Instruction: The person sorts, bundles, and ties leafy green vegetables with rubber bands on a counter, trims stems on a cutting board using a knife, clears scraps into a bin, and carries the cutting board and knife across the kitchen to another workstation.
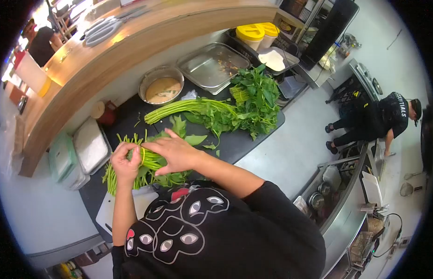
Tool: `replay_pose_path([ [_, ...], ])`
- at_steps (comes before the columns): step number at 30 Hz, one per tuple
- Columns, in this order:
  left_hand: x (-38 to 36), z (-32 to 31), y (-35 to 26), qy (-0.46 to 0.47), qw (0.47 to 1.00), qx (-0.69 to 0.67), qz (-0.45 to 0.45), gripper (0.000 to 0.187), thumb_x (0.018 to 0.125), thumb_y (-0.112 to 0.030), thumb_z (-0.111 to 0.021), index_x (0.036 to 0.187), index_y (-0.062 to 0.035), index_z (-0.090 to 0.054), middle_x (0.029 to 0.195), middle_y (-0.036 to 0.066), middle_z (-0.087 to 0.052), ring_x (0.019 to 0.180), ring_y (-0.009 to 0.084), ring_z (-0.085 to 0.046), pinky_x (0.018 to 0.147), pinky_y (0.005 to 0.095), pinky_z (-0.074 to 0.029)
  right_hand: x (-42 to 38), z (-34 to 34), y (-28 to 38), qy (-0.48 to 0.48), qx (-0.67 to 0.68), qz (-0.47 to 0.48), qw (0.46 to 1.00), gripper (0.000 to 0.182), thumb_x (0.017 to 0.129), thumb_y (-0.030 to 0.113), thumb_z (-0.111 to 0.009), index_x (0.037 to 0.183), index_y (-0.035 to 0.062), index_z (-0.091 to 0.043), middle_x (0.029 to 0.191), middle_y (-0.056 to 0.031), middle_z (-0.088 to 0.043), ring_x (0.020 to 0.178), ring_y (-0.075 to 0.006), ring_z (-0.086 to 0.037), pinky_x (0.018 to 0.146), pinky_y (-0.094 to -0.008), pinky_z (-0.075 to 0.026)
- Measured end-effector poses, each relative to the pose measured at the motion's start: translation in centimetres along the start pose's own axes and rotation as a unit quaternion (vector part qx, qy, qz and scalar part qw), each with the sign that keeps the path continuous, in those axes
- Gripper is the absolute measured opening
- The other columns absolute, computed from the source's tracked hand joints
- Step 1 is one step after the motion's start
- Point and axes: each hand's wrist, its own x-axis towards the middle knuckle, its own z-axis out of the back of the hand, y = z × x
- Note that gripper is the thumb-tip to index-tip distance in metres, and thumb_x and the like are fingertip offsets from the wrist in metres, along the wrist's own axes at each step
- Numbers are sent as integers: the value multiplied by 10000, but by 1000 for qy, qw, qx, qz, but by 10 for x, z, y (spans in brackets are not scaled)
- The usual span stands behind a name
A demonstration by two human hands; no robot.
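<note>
A bunch of leafy green stems lies in front of me at the counter's near left, with a yellow rubber band around its stems. My left hand is closed at the band, thumb and fingers pinching it. Across the same bunch rests my right hand, gripping the stems with its thumb spread from the fingers. Its fingertips reach the band near my left hand. Beyond lies a second bunch of greens, stems pointing left. Under the near bunch, a white cutting board is partly hidden.
Behind the greens stand a metal bowl with brownish contents and a metal tray. Lidded containers sit at the left. Yellow-lidded tubs stand at the back. A person in black works at the right.
</note>
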Motion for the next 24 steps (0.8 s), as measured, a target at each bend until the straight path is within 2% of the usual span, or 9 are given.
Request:
replay_pose_path([
  [2,1,-10,12,44,999,-10,-27,131,741,-87,-628,836,0,-606,754,68,-568,677,144,-522,602,257,-421,-8,-8,-12,5,92,-15,996,829,603,427,-742,1285,105,-397,1141,-125,-556,1098,-288,-496,1005,-485,-279],
  [3,1,-12,16,66,997,-13,-42,176,748,-104,-635,892,-5,-610,799,68,-571,686,135,-519,598,249,-422,-11,3,-11,27,82,-38,996,755,620,393,-739,1256,116,-440,1108,-123,-583,1034,-285,-540,935,-434,-355],
  [6,0,-31,-19,120,938,-285,159,410,757,-161,-666,1127,-37,-539,975,77,-536,720,112,-505,598,223,-436,-28,21,-30,37,-22,-59,997,705,625,374,-738,1228,125,-472,1097,-114,-592,986,-290,-560,872,-413,-390],
  [7,-1,-31,-11,132,952,-241,136,579,764,-187,-676,1272,-70,-424,1074,83,-484,754,101,-506,611,212,-455,-36,33,-39,44,-65,-86,993,696,626,367,-734,1224,124,-475,1087,-119,-597,960,-294,-569,855,-409,-399],
  [10,-2,-28,19,140,975,-51,167,525,766,-192,-679,1229,-61,-471,1042,73,-499,792,107,-509,608,214,-462,-64,94,-51,93,-135,-230,959,678,623,339,-731,1211,106,-487,1042,-139,-613,924,-302,-587,824,-407,-423],
  [11,1,-25,25,172,972,54,149,492,748,-170,-687,1189,-55,-503,1083,102,-523,889,186,-543,710,283,-486,-79,110,-59,74,-140,-254,954,661,621,324,-730,1199,106,-497,1014,-149,-619,912,-309,-589,815,-406,-430],
  [14,3,-26,72,199,932,301,-17,475,715,-158,-695,1148,-52,-529,1142,144,-528,1012,282,-521,867,359,-438,-112,147,-67,68,-156,-343,924,627,592,317,-744,1149,118,-537,929,-177,-628,881,-317,-599,796,-405,-451],
  [16,19,-38,82,240,920,309,18,473,695,-148,-692,1132,-54,-537,1173,173,-521,1103,330,-469,970,390,-351,-128,154,-74,117,-158,-380,904,644,573,314,-752,1146,120,-535,906,-185,-631,847,-332,-606,765,-416,-464],
  [24,84,-113,157,283,858,413,113,654,737,-182,-667,1294,-55,-349,1372,133,-325,1308,285,-248,1038,495,-247,-156,137,-102,195,-26,-466,862,665,548,337,-763,1134,115,-541,877,-187,-632,840,-349,-600,756,-411,-469],
])
